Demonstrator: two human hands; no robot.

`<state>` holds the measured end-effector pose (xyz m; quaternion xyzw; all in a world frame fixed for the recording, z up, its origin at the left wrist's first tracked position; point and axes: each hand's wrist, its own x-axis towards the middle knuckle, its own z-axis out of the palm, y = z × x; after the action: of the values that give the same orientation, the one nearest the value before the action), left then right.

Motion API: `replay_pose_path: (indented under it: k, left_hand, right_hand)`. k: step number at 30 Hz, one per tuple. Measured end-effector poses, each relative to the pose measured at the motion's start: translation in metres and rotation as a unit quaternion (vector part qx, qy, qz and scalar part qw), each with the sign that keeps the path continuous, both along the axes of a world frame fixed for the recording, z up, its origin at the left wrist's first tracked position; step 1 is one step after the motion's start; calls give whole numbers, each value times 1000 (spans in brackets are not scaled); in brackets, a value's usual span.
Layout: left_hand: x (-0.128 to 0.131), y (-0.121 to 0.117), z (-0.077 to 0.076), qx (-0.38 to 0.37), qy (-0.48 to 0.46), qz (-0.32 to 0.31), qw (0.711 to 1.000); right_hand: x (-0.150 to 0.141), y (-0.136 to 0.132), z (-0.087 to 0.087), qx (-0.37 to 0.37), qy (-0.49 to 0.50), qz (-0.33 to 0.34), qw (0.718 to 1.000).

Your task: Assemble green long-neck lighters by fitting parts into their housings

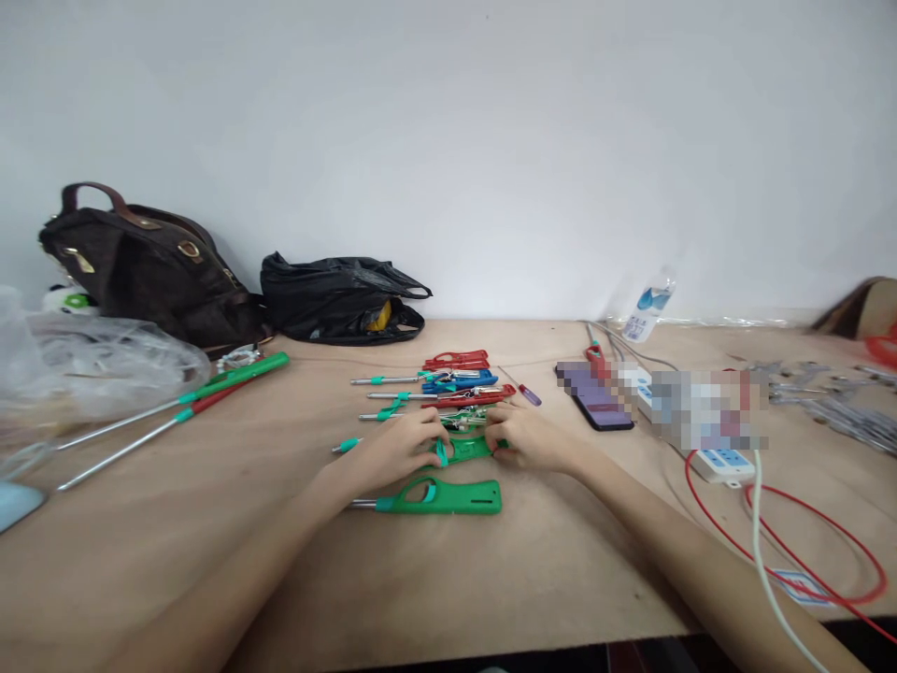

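My left hand (410, 441) and my right hand (522, 437) meet over a green lighter handle (468, 451) on the table. The fingers of my left hand are closed at its trigger end, where a teal trigger piece (441, 453) shows. Curled fingers of my right hand grip the other end of the same handle. In front lies a whole green long-neck lighter (448, 496) with a metal tube. Beyond my hands are opened lighters in rows: a red one (469, 396), a blue one (459, 381) and red shell parts (457, 359), with metal tubes alongside.
A purple-handled screwdriver (529, 394) and a phone (595, 397) lie right of the lighters. Further right are a power strip (721, 463), a red cable (817, 500) and metal parts (851, 416). Two lighters (238, 374), a black plastic bag (329, 299) and a dark handbag (150, 271) stand left.
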<state>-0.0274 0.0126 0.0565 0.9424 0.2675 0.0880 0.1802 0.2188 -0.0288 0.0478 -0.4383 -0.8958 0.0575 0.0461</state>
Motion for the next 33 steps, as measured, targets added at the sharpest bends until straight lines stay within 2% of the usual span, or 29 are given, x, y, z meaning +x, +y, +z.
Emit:
replay_pose_path:
  k: [8,15,19,21,24,29,33]
  left_hand:
    - [-13,21,-6,40,-12,53,998]
    - [-13,18,-1,41,1,86,995]
    - [-11,15,-2,42,-1,90,995]
    - [-9,14,-4,37,0,83,996]
    - [-4,8,-4,27,12,65,997]
    - [4,-2,2,9,27,59,998]
    - [4,-2,3,-2,35,56,998]
  right_hand:
    - [2,1,-4,-9,24,-6,1000]
    - [-2,5,-13,29,52,-31,998]
    - [4,13,-14,83,101,-96,987]
    - [11,18,-15,108,90,-136,981]
    - [18,23,-21,104,42,-165,980]
    - [23,30,-31,91,7,-153,984]
    - [28,32,-29,90,69,-125,986]
